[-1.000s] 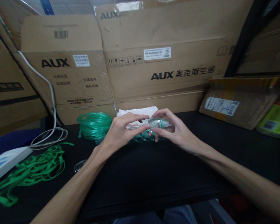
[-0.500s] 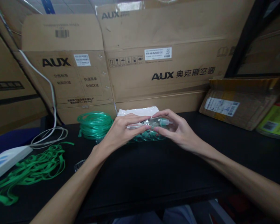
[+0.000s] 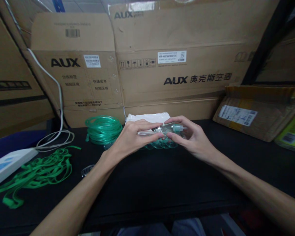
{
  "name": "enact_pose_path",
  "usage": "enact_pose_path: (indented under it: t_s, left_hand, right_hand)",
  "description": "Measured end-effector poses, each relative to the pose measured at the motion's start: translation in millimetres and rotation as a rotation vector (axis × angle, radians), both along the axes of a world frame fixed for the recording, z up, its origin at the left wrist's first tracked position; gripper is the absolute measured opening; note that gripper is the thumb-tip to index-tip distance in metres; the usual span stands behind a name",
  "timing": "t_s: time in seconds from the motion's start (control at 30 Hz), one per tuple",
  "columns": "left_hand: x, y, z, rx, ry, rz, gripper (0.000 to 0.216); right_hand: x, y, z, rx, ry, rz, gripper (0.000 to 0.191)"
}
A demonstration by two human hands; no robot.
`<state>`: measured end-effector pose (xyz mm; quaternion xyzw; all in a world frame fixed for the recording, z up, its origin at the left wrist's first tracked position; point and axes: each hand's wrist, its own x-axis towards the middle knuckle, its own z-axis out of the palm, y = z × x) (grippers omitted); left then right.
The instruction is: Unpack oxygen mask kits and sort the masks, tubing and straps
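My left hand [image 3: 132, 139] and my right hand [image 3: 190, 139] meet over the back middle of the black table [image 3: 162, 183]. Between their fingertips they pinch a clear plastic mask with a pale green connector [image 3: 173, 128]. Under the hands lies more clear green-tinted plastic [image 3: 159, 144]. A coil of green tubing [image 3: 102, 129] rests just left of my left hand. Behind the hands lies a white plastic bag [image 3: 149, 117].
Large AUX cardboard boxes [image 3: 177, 65] wall off the back. A pile of green straps [image 3: 39, 170], a white cable [image 3: 56, 139] and a white box [image 3: 7, 165] sit at the left. A flat cardboard parcel [image 3: 255, 113] and a green packet [image 3: 291, 132] lie at the right.
The fingers have shifted slightly on the clear mask, and the view has drifted a little so everything sits slightly further right. The hands stay at the same spot on the table.
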<state>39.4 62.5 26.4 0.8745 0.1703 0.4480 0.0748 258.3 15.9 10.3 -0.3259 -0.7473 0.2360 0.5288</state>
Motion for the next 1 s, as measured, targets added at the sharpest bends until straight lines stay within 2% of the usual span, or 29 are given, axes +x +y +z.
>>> enact_pose_path:
  t_s: [0.17,0.37,0.5,0.6,0.73,1.0]
  left_hand:
    - [1.2,-2.4,0.2,-0.036,-0.038,-0.012,0.032]
    - [3.2,-1.1,-0.5,0.077,-0.018,-0.015,0.032]
    - [1.4,0.0,1.6,0.123,-0.066,0.008,0.029]
    - [-0.7,-1.4,3.4,0.057,-0.091,0.038,0.028]
    - [-1.5,-4.9,3.7,-0.056,-0.128,0.011,0.024]
    - [-1.8,-6.9,5.4,-0.009,-0.095,0.007,0.016]
  right_hand:
    - [-1.2,-0.6,1.4,-0.019,-0.01,-0.061,0.023]
    - [-1.9,-0.8,-0.3,0.001,-0.034,-0.071,0.02]
    - [-1.2,-0.6,-1.5,0.017,-0.061,-0.138,0.022]
    - [-0.3,-0.3,-2.1,0.013,-0.082,-0.166,0.023]
    - [0.2,0.7,-3.1,0.027,-0.103,-0.157,0.023]
    - [-2.0,2.1,-3.6,0.04,-0.106,-0.114,0.022]
